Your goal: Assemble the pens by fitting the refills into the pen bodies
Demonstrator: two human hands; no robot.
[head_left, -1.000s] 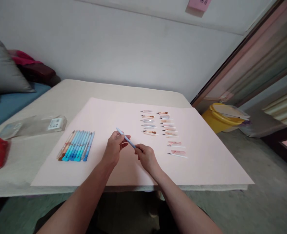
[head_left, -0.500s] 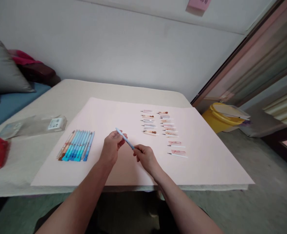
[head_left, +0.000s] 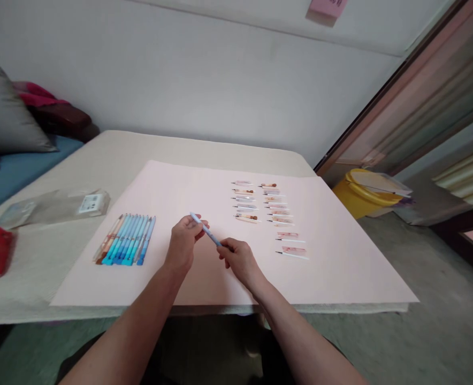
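Since the earlier frame, we note only small shifts: the pale blue pen [head_left: 206, 230] has its upper end slightly lower, and both hands have slid a little toward the left of the frame. We find the pen at the centre, slanting from upper left to lower right above the pink sheet [head_left: 333, 272] on the counter [head_left: 204, 147]. Our left hand [head_left: 183, 238] pinches its upper part, the fingers loosely curled; our right hand [head_left: 238, 259] is closed more fully around the lower end. For good handling, we judge that the hands should stay in line with the barrel, with light, even pressure, so that the pen neither bends nor rolls. A steady left hold would let the right fingers make the finer movements. We should keep our forearms clear of the row of pens [head_left: 126, 240], lower left, and the slender parts [head_left: 276, 207] right of centre.
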